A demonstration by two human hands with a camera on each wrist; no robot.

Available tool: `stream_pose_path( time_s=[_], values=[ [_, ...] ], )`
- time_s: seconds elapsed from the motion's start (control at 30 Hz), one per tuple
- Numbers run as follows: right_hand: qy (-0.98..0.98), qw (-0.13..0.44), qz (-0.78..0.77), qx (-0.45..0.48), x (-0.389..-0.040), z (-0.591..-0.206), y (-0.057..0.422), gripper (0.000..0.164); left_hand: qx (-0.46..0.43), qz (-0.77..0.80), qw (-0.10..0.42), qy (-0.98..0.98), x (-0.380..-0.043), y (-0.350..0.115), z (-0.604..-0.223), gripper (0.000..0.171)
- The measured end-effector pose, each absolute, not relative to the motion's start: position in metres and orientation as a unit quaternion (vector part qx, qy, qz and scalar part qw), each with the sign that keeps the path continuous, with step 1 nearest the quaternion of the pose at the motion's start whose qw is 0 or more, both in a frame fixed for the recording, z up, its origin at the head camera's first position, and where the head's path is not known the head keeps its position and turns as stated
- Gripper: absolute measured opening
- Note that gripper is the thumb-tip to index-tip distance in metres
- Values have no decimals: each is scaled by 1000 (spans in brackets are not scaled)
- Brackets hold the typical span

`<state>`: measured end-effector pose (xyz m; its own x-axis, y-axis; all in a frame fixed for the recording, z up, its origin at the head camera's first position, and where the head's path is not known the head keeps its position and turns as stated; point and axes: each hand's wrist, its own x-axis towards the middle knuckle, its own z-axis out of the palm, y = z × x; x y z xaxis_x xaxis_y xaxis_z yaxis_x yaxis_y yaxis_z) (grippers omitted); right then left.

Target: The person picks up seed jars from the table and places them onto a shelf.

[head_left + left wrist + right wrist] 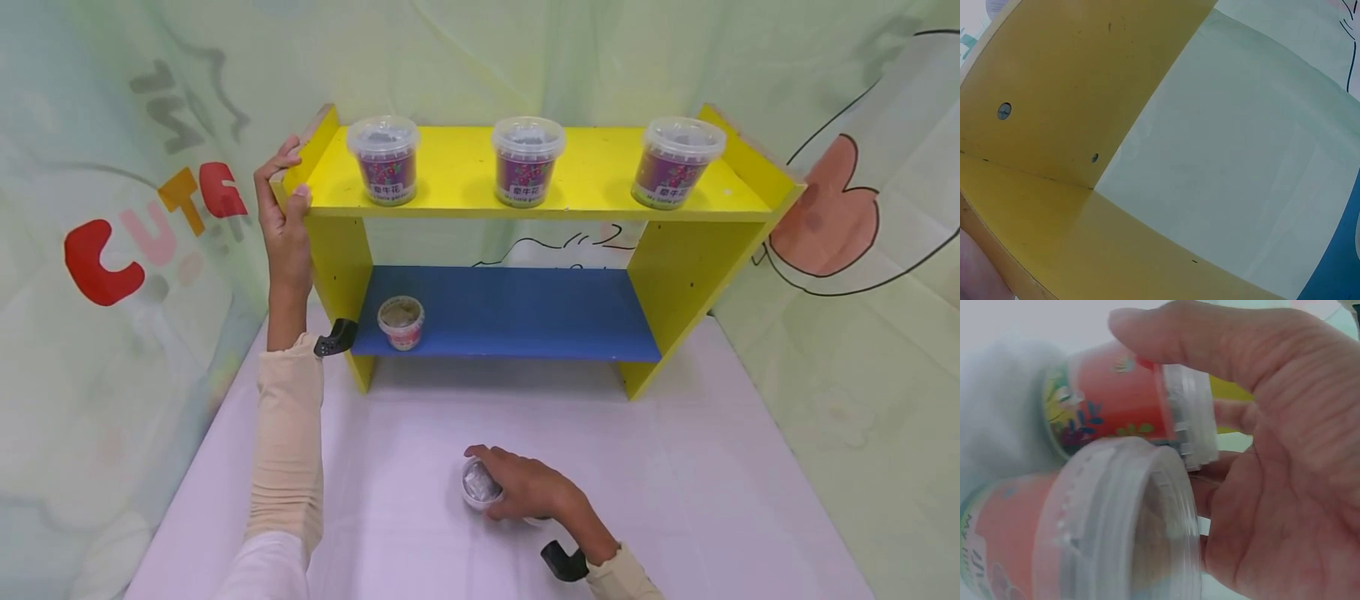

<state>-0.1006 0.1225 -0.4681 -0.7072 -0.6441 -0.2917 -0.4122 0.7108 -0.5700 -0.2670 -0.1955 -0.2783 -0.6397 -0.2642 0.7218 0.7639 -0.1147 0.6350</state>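
My left hand [287,229] holds the upper left corner of a yellow and blue shelf [480,213], fingers over the side panel and thumb at the front edge. On the white cloth in front, my right hand [531,485] grips a small lidded plastic cup [478,485] from above. In the right wrist view this cup [1116,400] has a red label with flowers, thumb on its near side and fingers beyond the lid. A second lidded cup [1110,525] with a red label stands right beside it, mostly hidden under the hand in the head view.
Three purple-labelled lidded cups, left [386,162], middle [525,164] and right [675,164], stand on the yellow top board. One small cup [401,323] sits at the left end of the blue board [517,312]. Printed cloth walls [135,375] enclose both sides.
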Motion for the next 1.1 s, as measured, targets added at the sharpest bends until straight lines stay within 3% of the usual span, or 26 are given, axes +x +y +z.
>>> stream_pose_path(
  time_s=[1.1],
  values=[
    [828,55,-514,-215,-123,-475,127,71,-219,-728,350,-548,-268,-196,-279,28]
  ],
)
